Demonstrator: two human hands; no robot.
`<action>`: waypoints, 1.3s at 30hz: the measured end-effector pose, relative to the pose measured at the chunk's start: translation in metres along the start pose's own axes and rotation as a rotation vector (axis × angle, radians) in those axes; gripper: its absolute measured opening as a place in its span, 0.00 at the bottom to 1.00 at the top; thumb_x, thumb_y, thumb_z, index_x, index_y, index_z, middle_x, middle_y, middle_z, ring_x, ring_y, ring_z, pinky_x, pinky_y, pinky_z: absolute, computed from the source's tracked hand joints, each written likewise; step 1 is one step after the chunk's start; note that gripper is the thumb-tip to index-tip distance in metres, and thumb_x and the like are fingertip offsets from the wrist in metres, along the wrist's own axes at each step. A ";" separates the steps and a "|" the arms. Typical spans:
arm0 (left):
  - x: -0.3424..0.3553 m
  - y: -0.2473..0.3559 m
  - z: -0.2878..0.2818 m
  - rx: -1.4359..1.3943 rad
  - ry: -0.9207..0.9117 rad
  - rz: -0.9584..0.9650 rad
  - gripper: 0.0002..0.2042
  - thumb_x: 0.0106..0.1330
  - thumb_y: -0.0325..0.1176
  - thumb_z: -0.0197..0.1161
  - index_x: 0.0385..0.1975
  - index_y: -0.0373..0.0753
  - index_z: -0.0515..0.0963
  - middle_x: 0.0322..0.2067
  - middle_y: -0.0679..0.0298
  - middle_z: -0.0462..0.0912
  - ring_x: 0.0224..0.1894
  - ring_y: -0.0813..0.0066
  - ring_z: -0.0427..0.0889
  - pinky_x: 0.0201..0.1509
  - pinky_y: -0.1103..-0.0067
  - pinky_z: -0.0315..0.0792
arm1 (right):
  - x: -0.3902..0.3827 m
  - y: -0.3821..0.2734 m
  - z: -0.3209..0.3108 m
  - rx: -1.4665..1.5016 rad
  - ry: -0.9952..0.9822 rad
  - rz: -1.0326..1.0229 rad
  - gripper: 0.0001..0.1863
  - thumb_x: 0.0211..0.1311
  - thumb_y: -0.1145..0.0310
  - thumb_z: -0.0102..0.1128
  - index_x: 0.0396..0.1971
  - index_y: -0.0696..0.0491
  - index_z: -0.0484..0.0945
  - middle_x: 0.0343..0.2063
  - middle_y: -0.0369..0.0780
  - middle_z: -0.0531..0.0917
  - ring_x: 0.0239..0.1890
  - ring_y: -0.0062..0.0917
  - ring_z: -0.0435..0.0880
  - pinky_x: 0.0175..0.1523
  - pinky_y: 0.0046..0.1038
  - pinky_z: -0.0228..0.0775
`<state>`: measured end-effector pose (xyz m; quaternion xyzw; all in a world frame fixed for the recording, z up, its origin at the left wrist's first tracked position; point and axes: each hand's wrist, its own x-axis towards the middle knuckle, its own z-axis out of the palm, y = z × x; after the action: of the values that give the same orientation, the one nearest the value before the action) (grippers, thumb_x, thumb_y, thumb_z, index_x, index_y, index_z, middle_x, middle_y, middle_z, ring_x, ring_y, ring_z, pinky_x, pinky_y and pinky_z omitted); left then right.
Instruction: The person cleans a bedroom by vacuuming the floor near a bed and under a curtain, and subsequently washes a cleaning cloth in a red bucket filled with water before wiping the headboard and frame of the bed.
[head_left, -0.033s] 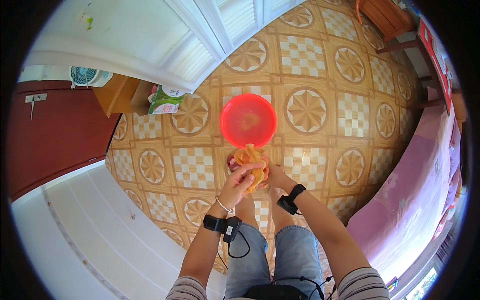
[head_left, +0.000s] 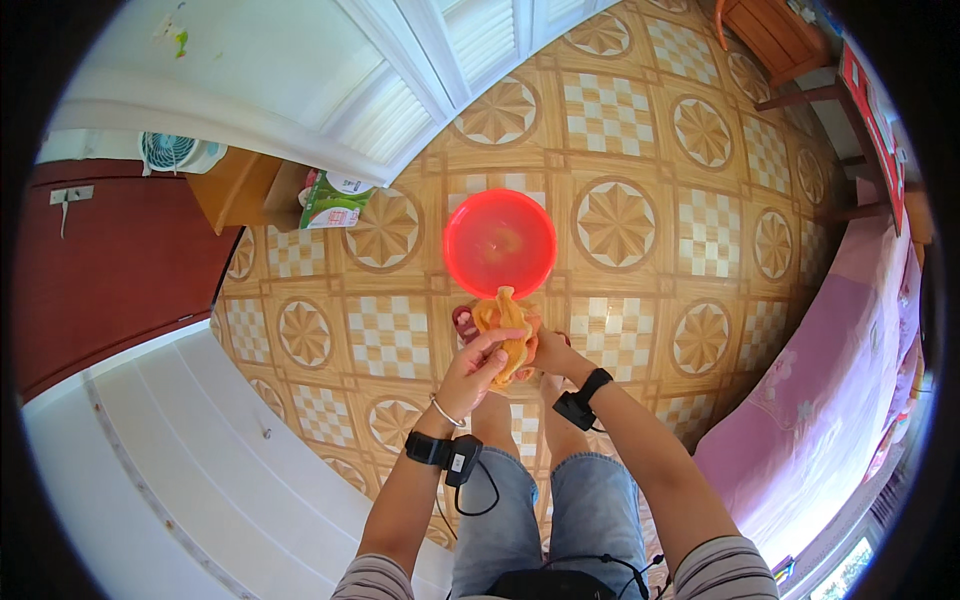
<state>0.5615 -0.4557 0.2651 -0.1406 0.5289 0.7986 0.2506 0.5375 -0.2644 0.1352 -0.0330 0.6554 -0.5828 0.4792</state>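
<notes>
An orange-yellow cloth is bunched between my two hands, above my feet. My left hand pinches its near left side, fingers stretched across the folds. On the opposite side my right hand is closed around the bunch, its fingers partly hidden by the fabric. The cloth's far tip reaches up to the near rim of a round red basin. Inside the basin there seems to be water, with a blurred yellowish patch in the middle.
The basin stands on a patterned tile floor. White louvred doors and a green-and-white carton are at the far left. A bed with a pink cover lines the right, and a white panel the near left.
The view has shifted very slightly, and the cloth's folds sit a little differently between my hands. Both hands keep their grip.
</notes>
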 end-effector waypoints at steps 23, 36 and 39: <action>0.256 -0.220 -0.243 1.308 0.352 -0.100 0.16 0.49 0.42 0.67 0.30 0.35 0.79 0.29 0.48 0.80 0.35 0.53 0.79 0.39 0.64 0.71 | 0.263 0.142 -0.095 -0.808 0.436 0.333 0.21 0.51 0.53 0.55 0.30 0.57 0.81 0.40 0.51 0.77 0.46 0.45 0.74 0.51 0.42 0.67; 0.317 -0.317 -0.282 0.857 0.429 -0.251 0.38 0.49 0.44 0.66 0.61 0.35 0.61 0.57 0.41 0.63 0.61 0.49 0.60 0.65 0.67 0.56 | 0.309 0.198 -0.070 -1.353 0.528 0.193 0.40 0.53 0.68 0.55 0.66 0.34 0.50 0.66 0.47 0.50 0.57 0.47 0.66 0.55 0.50 0.63; 0.316 -0.317 -0.271 0.982 0.416 -0.298 0.38 0.51 0.45 0.65 0.61 0.34 0.60 0.58 0.41 0.61 0.62 0.49 0.59 0.65 0.67 0.55 | 0.310 0.211 -0.070 -1.262 0.411 0.293 0.41 0.52 0.70 0.56 0.66 0.33 0.50 0.66 0.48 0.50 0.52 0.45 0.71 0.48 0.46 0.69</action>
<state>0.4608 -0.5249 -0.2433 -0.2353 0.8519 0.3696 0.2870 0.4328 -0.3319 -0.2253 -0.1055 0.9454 -0.0122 0.3080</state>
